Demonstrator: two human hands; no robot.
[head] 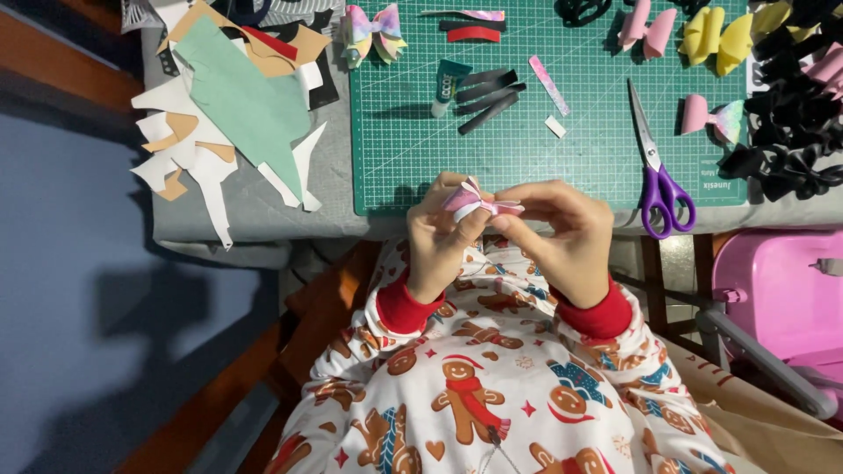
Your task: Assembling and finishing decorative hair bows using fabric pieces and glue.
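A small pink and pastel bow (477, 201) is held between both my hands just in front of the green cutting mat (544, 158). My left hand (442, 237) pinches the bow's left loop and middle. From the right, my right hand (566, 235) grips its right loop with thumb and fingers. Both wrists wear red cuffs on patterned sleeves.
On the mat lie purple-handled scissors (657, 167), a glue tube (448, 86), black strips (490, 95), a pastel strip (549, 85) and finished bows (373, 32). Paper and felt scraps (237, 96) pile at the left. Black and pink bows (790, 132) crowd the right; a pink bin (781, 298) stands below.
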